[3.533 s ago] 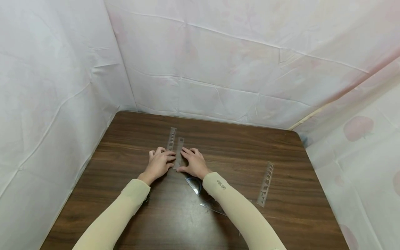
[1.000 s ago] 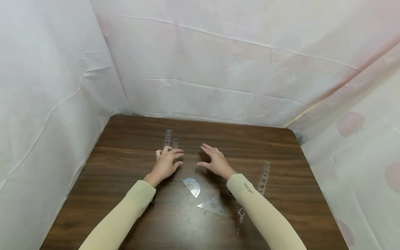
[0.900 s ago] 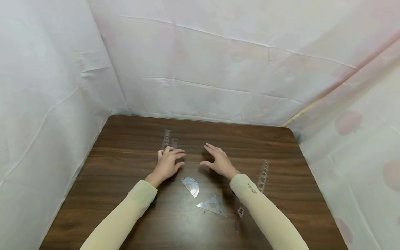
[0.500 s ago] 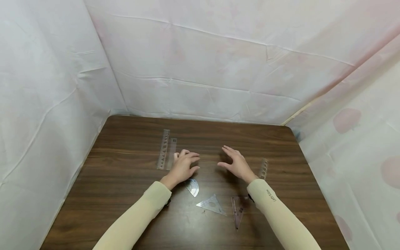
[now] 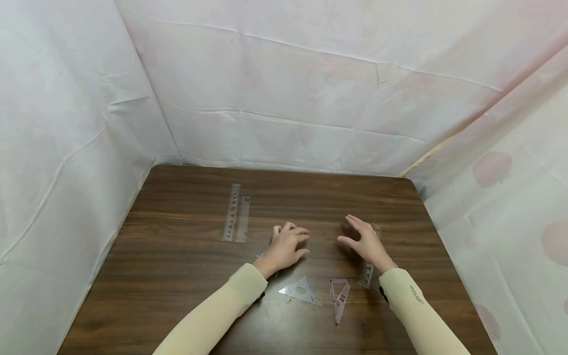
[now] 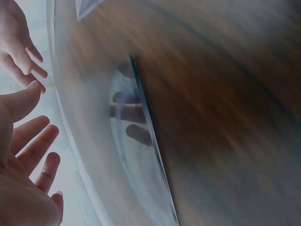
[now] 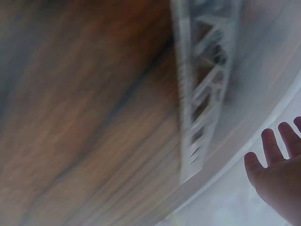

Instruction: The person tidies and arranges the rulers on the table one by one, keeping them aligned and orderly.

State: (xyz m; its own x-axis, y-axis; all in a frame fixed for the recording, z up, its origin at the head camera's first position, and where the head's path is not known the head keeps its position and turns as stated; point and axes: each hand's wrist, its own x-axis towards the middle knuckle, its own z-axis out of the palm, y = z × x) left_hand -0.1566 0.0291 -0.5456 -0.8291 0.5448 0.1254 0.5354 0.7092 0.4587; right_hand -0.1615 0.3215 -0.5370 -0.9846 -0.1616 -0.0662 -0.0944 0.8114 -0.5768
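Observation:
My left hand [image 5: 286, 248], fingers loosely spread and holding nothing, is over the table's middle. In the head view it mostly covers the clear protractor, which shows in the left wrist view as a curved clear protractor [image 6: 146, 169] with a straight dark edge. My right hand [image 5: 366, 244], thumb apart from the fingers, hovers over the right-hand stencil ruler [image 5: 366, 277] and hides its middle. That ruler's cut-out shapes appear blurred in the right wrist view. On the left, a stencil ruler [image 5: 231, 213] and a plain clear ruler [image 5: 242, 220] lie side by side, nearly parallel.
Nearer the front of the brown wooden table [image 5: 177, 276] lie a clear set square [image 5: 312, 296] and a purple set square [image 5: 339, 304]. A pale curtain [image 5: 284, 88] hangs behind the table and along both sides.
Earlier both hands were at the plain ruler, which now lies free beside the left stencil ruler. Both hands have moved right and nearer, the left over the protractor, the right over the right-hand stencil ruler.

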